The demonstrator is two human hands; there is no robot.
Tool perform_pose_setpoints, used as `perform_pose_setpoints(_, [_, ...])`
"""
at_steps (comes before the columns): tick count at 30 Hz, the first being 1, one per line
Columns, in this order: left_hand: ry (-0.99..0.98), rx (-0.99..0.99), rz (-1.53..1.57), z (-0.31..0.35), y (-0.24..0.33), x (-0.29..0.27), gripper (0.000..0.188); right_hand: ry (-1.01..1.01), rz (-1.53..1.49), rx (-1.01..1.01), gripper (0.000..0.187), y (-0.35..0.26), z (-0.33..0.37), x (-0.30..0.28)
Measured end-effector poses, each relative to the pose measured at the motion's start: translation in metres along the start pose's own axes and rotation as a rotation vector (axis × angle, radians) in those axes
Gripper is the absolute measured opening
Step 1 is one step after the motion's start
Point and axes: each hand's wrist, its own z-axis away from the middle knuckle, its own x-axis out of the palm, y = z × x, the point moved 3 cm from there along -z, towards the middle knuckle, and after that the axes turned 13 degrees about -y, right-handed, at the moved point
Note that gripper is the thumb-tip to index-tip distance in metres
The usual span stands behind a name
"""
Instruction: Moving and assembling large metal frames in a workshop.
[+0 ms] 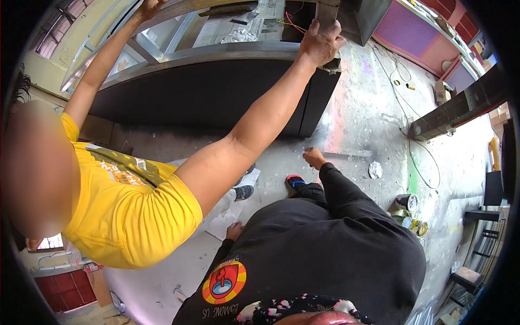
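My right hand reaches forward over the floor, its fingers curled together; whatever they hold, if anything, is too small to make out. It is apart from the long black panel of a metal-framed unit. My left hand hangs low by my side, beside a white sheet. Its fingers are mostly hidden, and I cannot tell whether it touches the sheet. A co-worker in a yellow T-shirt stands at my left. One co-worker's hand grips the metal frame; the other hand is at its far left.
Crumpled foil lies on the paint-stained floor to the right. Past it are open paint cans and a loose cable. A dark beam juts in from the right. Metal racks stand at the right edge.
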Motion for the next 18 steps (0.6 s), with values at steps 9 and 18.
perform_pose_setpoints(9, [0.019, 0.052, 0.171, 0.023, 0.019, 0.039, 0.010, 0.035, 0.012, 0.168, 0.023, 0.037, 0.014, -0.013])
perform_pose_setpoints(18, [-0.031, 0.115, 0.142, 0.037, 0.038, 0.053, 0.014, -0.107, 0.931, -0.094, 0.013, 0.057, 0.009, -0.006])
